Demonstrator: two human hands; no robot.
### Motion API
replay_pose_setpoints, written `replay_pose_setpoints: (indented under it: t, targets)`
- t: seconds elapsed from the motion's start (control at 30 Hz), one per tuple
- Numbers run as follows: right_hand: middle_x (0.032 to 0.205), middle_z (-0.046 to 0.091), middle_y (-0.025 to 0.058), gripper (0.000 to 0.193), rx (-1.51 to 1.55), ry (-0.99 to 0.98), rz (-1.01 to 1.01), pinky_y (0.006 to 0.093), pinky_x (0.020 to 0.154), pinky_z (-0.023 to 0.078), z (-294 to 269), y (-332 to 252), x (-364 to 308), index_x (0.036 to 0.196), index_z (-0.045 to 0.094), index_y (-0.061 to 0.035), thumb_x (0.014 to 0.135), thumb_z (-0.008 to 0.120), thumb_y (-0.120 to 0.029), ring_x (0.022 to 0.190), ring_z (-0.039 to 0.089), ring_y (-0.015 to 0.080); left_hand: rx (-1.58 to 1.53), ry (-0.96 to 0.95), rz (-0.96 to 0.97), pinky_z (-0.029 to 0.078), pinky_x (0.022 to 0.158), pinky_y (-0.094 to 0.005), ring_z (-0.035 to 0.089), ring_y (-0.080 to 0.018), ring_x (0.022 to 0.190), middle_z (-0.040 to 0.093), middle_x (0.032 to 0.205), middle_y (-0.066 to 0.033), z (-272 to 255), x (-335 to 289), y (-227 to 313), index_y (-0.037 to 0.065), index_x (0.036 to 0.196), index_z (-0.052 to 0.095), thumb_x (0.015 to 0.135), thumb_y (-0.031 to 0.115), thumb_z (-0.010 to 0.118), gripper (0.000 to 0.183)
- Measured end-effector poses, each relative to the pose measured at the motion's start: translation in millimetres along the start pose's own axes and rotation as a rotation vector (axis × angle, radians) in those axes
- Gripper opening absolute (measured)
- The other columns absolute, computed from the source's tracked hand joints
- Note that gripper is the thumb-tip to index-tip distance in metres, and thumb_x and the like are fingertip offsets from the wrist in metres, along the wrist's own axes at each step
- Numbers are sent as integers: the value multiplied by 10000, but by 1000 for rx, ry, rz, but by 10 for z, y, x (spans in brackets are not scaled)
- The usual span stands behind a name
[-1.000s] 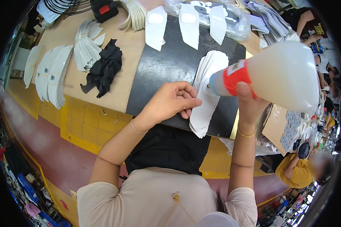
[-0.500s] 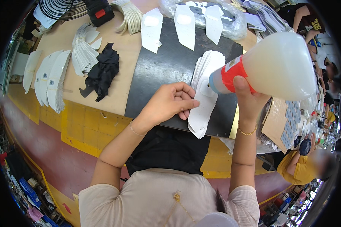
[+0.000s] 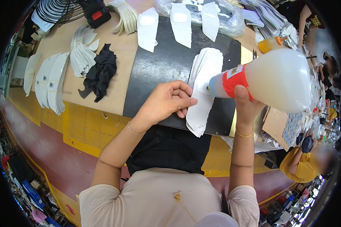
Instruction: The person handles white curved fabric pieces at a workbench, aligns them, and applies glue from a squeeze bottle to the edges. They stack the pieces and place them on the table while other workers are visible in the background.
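My right hand (image 3: 248, 108) is wrapped round the neck end of a large squeeze bottle (image 3: 278, 77) of cloudy whitish liquid, with a red band and a blue cap. The bottle lies nearly on its side in the air. Its nozzle is at a small pale oval patch (image 3: 204, 86) on the top piece of a fanned stack of white cut pieces (image 3: 201, 109); whether it touches, I cannot tell. Along the stack's left edge my left hand (image 3: 168, 100) is closed, thumb on the edge and fingers curled beside it. The stack rests on a black board (image 3: 155, 72).
Three white pieces with pale patches, one of them here (image 3: 181, 28), lie along the board's far edge. Left are a black cloth (image 3: 102, 72) and banded white bundles (image 3: 57, 83). A yellow bottle (image 3: 269, 44) stands far right. Another person (image 3: 301, 164) is at the right.
The squeeze bottle's base has dipped, so the bottle lies flatter, and the yellow bottle behind it now shows. My left hand stays at the stack's edge. The whole view has shifted slightly.
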State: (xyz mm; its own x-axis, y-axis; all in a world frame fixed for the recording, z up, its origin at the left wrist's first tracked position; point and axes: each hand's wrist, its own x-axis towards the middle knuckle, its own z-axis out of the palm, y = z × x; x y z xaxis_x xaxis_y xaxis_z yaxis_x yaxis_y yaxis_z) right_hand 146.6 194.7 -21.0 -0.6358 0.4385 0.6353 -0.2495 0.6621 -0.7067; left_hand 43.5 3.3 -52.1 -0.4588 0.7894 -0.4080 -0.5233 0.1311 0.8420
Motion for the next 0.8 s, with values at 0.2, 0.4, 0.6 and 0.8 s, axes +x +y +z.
replay_pose_setpoints:
  t: [0.2, 0.4, 0.6, 0.8]
  targets:
    - [1113, 672, 139, 590, 122, 203, 20, 366, 879, 554, -71, 120, 8, 1189, 606, -17, 772, 847, -358, 968, 669, 231, 24, 11, 4, 509, 545, -200, 613, -82, 581, 656, 733, -48, 11, -19, 15, -36, 945, 616, 866, 82, 743, 191]
    - [1189, 566, 206, 833, 306, 464, 163, 513, 863, 590, -432, 123, 71, 1342, 382, -5, 851, 637, -627, 1019, 646, 329, 15, 40, 37, 518, 710, -216, 626, -86, 794, 664, 929, -88, -14, -91, 83, 1, 878, 623, 850, 57, 745, 137]
    - [1147, 553, 165, 843, 373, 720, 320, 478, 774, 622, -712, 51, 9, 1352, 362, -53, 850, 568, -698, 925, 663, 275, -50, -103, 248, 482, 761, -222, 576, -83, 880, 615, 1136, -110, 83, 175, 691, 54, 848, 565, 838, 48, 738, 173]
    - [1139, 545, 154, 821, 361, 665, 308, 484, 752, 623, -790, 63, -106, 1315, 380, -37, 857, 566, -692, 905, 667, 279, -51, -184, 541, 513, 741, -247, 607, -94, 835, 658, 948, -56, 510, 1148, 1445, 64, 886, 582, 877, 73, 702, 121]
